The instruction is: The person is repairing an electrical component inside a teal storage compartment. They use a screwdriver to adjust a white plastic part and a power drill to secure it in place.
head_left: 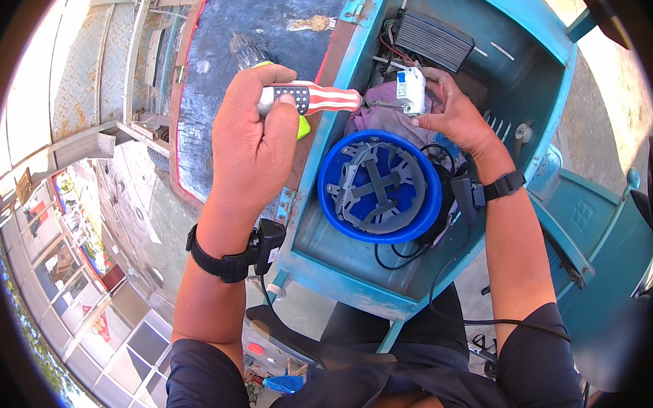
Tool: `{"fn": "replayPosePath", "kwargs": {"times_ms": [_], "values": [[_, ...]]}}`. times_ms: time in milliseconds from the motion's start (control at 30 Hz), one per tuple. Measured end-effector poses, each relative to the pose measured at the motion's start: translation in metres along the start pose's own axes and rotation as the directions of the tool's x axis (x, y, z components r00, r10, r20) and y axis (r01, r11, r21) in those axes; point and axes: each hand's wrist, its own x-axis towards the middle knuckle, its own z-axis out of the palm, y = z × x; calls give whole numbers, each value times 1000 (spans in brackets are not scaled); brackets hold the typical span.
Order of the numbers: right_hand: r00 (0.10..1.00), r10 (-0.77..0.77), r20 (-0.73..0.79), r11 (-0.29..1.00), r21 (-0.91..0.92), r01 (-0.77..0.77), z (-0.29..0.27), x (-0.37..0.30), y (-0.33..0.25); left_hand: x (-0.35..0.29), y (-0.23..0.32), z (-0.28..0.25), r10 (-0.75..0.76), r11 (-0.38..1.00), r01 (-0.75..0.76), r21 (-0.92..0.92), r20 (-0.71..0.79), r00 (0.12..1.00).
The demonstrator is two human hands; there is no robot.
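We take the teal metal box as our landmark: it stands open, its lid tipped back to the far side, and everything else sits inside it or just beside it. Beyond its left wall lies a dark blue panel with a red rim. The largest thing inside the box is the upturned blue hard hat, grey harness showing, lying in the near half. Behind the hat, a purple cloth is bunched on the box floor, and in the far corner sits a black ribbed module with red and black wires running from it.

Our right hand reaches into the box past the hat, fingers closed around a small white breaker that it holds just above the cloth, still clear of any mounting we can see. Our left hand hovers over the box's left wall, clamped around a screwdriver with a striped, starred handle, its tip pointing toward the breaker; whether tip and breaker touch we cannot tell.

We judge the work mid-way: the breaker is in hand and under the tool, but not yet seated in the box, and the wires look unattached to it.
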Motion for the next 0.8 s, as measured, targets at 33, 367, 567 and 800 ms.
{"fn": "replayPosePath", "kwargs": {"times_ms": [33, 367, 567, 800], "values": [[1000, 14, -2, 1000, 12, -14, 1, 0, -1, 1, -4, 6, 13, 1000, -13, -16, -6, 1000], [1000, 17, 1, 1000, -7, -17, -3, 1, 3, 11, -1, 20, -33, 999, 33, 4, 32, 999], [999, 30, 11, 998, 46, -31, -2, 0, -2, 15, -10, 20, -72, 997, 72, -10, 24, 997], [999, 29, 16, 999, 28, -29, -2, 1, -1, 32, 8, 14, 191, 973, -211, 98, 184, 964]]}}
